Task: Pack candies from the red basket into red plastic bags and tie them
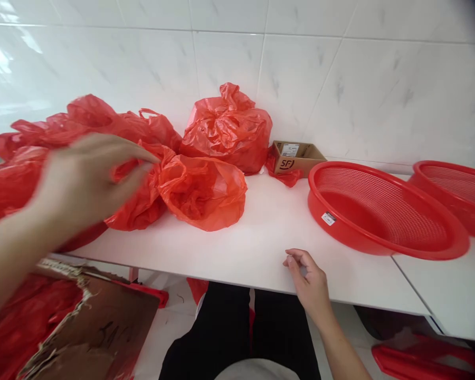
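My left hand (pixel 89 182), blurred by motion, reaches in from the left over the bags. Its thumb and index finger close on the rim at the left side of a thin red plastic bag (pixel 225 203). That bag stands on the white table with its mouth wide and crumpled plastic inside. My right hand (pixel 311 285) rests near the table's front edge, its fingers curled and close together, with nothing visible in them. A large red plastic basket (pixel 360 243) with mesh sides and a small label sits to the right of this hand.
Several bulky red bags (pixel 98 121) are heaped at the left, and a full, tied bag (pixel 227 132) leans near the tiled wall. A small cardboard box (pixel 298 158) stands beside it. Another red basket (pixel 455 206) is far right. Below left, a torn carton (pixel 114 311) holds red plastic.
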Demonstrator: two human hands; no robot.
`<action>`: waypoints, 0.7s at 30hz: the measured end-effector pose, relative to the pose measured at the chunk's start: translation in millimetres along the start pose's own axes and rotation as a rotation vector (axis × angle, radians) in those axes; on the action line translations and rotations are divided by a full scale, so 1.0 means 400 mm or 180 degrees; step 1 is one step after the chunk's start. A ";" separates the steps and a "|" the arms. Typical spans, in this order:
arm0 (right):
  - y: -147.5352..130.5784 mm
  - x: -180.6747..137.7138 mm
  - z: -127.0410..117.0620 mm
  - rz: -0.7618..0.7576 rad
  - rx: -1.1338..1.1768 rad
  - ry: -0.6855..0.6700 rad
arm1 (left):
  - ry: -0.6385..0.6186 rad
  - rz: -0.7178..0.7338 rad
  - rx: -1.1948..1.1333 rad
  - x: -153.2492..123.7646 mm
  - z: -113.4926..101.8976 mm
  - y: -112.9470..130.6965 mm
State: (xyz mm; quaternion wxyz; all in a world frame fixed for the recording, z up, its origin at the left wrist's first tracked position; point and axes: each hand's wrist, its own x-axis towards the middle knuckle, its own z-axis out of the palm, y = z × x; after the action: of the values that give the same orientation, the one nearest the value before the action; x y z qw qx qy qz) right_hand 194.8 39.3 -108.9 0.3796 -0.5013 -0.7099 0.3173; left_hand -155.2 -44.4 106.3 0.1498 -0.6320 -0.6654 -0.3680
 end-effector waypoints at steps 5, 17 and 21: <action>-0.012 0.000 -0.046 -0.0221 0.0425 -0.0152 | -0.0934 0.1252 0.0245 0.022 0.211 0.115; 0.165 0.271 -0.726 -0.0159 -0.1497 0.2606 | -0.1176 0.1691 -0.0876 -0.035 0.419 0.229; 0.286 0.410 -0.888 0.0308 -0.1962 0.2236 | -0.1040 0.1481 -0.0886 -0.039 0.444 0.214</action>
State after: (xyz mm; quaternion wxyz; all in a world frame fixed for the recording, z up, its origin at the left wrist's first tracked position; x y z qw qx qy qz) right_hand 518.7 254.2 13.3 0.4151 -0.7003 -0.5753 -0.0799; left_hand -24.3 58.9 -0.2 0.0331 -0.8324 -0.4615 -0.3051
